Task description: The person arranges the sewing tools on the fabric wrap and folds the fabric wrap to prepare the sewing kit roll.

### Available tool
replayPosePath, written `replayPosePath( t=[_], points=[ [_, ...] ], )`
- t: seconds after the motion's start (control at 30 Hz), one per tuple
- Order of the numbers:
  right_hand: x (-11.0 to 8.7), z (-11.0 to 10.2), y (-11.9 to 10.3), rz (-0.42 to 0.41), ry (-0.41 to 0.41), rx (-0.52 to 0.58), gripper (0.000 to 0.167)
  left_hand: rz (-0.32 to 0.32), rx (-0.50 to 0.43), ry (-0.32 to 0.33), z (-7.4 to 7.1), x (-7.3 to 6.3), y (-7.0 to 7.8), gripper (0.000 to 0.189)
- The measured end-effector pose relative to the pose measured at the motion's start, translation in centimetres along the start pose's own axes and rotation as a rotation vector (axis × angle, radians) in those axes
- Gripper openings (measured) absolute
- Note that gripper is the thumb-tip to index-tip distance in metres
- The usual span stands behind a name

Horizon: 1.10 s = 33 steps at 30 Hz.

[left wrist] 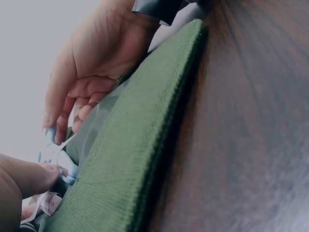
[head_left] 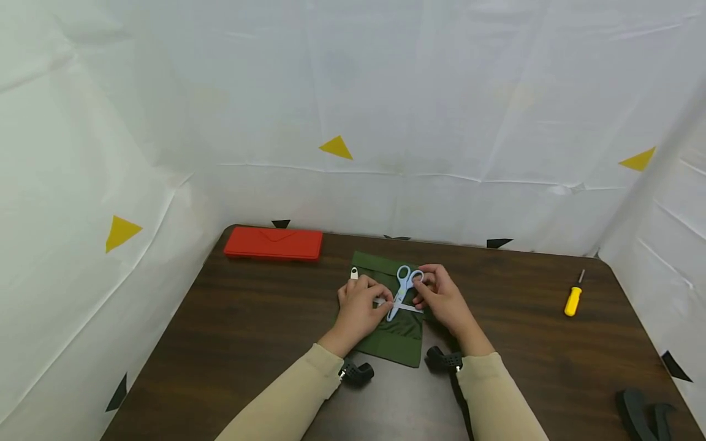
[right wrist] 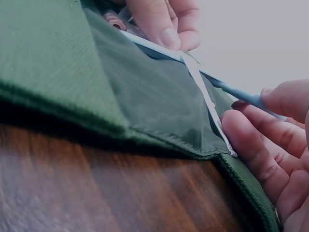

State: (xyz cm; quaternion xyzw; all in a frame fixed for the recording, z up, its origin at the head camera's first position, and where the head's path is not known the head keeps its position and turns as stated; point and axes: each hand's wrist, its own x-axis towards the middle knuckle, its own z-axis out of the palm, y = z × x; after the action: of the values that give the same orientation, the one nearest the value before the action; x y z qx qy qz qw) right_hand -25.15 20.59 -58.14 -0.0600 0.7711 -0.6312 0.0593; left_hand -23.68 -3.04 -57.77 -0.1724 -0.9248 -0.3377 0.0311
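Nearest: a black curved object [head_left: 642, 419] is sitting at lower right, partly out of frame, can't tell what. Tan sleeves [head_left: 287, 395] are covering both forearms; black wrist cameras [head_left: 358, 374] are sitting at the cuffs. Green pouch [head_left: 388, 350] is lying opened out on the dark table [head_left: 259, 318]. Left hand [head_left: 358, 307] is holding thumb and finger together beside the blades, apparently pinching the white strap [head_left: 410, 308]; exact contact is partly hidden. Right hand [head_left: 445, 301] is pinching a handle loop of the pale-blue scissors [head_left: 406, 285], which are resting over the pouch's right half, strap crossing at the blades.

Risks, my judgement: strap could be slipping from the left fingertips if that pinch is loosening, then snapping flat or snagging a blade edge. Scissors could be twisting sideways, since only one loop is being held.

Scissors' long axis is running mostly near-far, leaning a bit: tips are pointing toward the person and slightly left, loops away and right.

Farther: yellow screwdriver [head_left: 573, 301] is lying well off to the right, shaft pointing away; red case [head_left: 273, 244] is lying near the far-left corner. White sheeting [head_left: 397, 92] is hanging behind.
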Motion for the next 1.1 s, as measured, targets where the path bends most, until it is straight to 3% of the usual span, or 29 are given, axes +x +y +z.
replayPosePath(
  t=[0.33,0.43,0.67,0.77,0.83,0.9,1.0,1.1],
  points=[
    [0.0,0.0,-0.2,-0.014,-0.007,-0.089,0.036,0.020,-0.032,-0.023,-0.1,0.3,-0.3,0.005],
    [0.0,0.1,-0.3,-0.022,0.018,-0.087,0.034,0.023,-0.096,-0.047,-0.7,0.6,-0.5,0.003],
    [0.3,0.4,-0.6,-0.071,0.119,0.021,0.025,-0.001,-0.343,-0.071,-3.7,1.5,-2.2,0.018],
    [0.3,0.3,-0.7,-0.112,0.181,-0.063,0.021,-0.028,-0.423,-0.032,-4.8,2.0,-3.6,0.020],
    [0.2,0.1,-0.8,-0.134,0.233,-0.156,0.018,-0.058,-0.419,-0.001,-5.4,2.2,-4.6,0.022],
    [0.2,-0.2,-0.8,-0.132,0.264,-0.242,0.016,-0.087,-0.399,-0.010,-6.0,2.3,-5.7,0.031],
    [-0.2,-0.7,-0.7,-0.100,0.185,-0.347,0.020,-0.107,-0.328,-0.121,-6.5,2.4,-6.9,0.052],
    [-0.4,-1.3,-0.7,-0.086,-0.006,-0.409,0.019,-0.063,-0.282,-0.243,-6.6,2.4,-7.5,0.064]
  ],
)
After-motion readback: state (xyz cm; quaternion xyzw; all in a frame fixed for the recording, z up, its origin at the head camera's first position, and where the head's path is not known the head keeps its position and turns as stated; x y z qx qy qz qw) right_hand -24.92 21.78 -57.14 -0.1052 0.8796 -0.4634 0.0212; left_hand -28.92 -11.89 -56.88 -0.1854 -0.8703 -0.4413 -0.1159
